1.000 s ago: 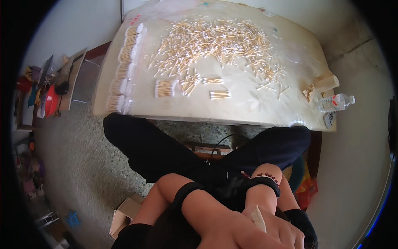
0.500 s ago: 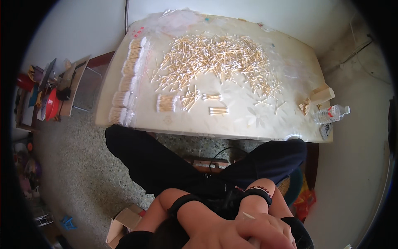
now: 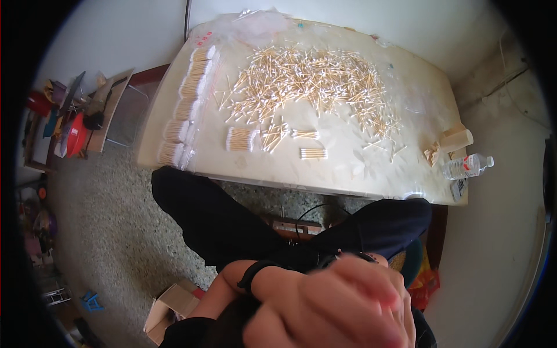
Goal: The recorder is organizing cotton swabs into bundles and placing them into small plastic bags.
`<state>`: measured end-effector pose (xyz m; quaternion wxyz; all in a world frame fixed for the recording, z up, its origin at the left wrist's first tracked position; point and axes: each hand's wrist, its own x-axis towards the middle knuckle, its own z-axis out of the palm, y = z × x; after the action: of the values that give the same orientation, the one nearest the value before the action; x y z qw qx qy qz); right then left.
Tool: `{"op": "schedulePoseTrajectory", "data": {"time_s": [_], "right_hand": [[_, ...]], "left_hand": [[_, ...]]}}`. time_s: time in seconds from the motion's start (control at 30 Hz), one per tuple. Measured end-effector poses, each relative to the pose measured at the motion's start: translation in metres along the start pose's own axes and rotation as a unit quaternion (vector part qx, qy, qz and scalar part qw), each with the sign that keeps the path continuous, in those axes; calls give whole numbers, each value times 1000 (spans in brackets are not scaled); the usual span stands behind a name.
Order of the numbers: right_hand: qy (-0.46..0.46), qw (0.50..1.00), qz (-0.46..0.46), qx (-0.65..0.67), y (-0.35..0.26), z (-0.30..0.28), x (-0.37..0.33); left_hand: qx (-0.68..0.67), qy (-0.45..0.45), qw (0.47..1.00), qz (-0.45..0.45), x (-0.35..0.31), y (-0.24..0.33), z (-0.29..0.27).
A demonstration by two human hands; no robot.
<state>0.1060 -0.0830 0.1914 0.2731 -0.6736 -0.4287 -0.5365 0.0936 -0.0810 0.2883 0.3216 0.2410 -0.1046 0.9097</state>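
Observation:
My left hand (image 3: pixel 325 307) is raised close in front of my chest, fingers curled in and smeared by motion. Whether anything lies in it is hidden. Behind it my right hand (image 3: pixel 408 319) is mostly covered; its fingers do not show. Both hands are off the table, the two close together. Beyond them, a wide pile of cotton swabs (image 3: pixel 313 78) spreads over the table. In front of the pile lie an aligned batch of swabs (image 3: pixel 240 139), a crisscrossed little heap (image 3: pixel 275 137) and two small neat rows (image 3: pixel 305 134).
Packed swab bundles (image 3: pixel 189 108) line the left side of the table (image 3: pixel 342 174) in clear plastic. A plastic bottle (image 3: pixel 467 166) and a tan paper cup (image 3: pixel 456 139) stand or lie at the right. An open cardboard box (image 3: pixel 168 310) sits on the floor.
My left hand has risen and swung forward over my right hand, now covering much of it. The view has shifted slightly. The swabs on the table look the same.

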Motion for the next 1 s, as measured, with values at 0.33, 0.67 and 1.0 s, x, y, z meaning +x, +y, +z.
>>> {"op": "schedulePoseTrajectory", "data": {"time_s": [0.33, 0.67, 1.0], "right_hand": [[510, -16, -443, -737, 23, 59, 43], [505, -39, -410, -758, 23, 91, 37], [490, -203, -164, -832, 24, 109, 25]], "left_hand": [[168, 112, 919, -338, 33, 52, -102], [536, -43, 779, -321, 40, 51, -113], [667, -200, 666, -268, 58, 92, -125]]}}
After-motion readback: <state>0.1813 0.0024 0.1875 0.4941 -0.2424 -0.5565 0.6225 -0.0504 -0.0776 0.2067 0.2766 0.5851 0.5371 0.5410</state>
